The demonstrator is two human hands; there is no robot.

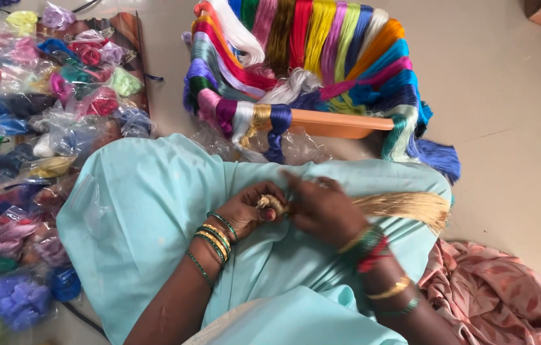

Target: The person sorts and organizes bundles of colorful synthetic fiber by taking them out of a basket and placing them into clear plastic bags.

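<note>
1. Left hand point(249, 209) was pinched w/ the fingers curled round the knotted head of a beige thread tassel point(398, 206), right at the lap, on the pale teal cloth point(149, 204).
2. Right hand point(323, 207) was closed down over the same spot, fingertips pressed on the tassel neck; the tassel's loose end fanned out to the right across the knee.
3. Orange tray point(334, 123) sat just ahead, draped w/ multicolour thread skeins point(309, 45).
4. Bagged thread bundles point(34, 128) covered the floor on the left, pink patterned fabric point(494, 300) bottom right.
</note>
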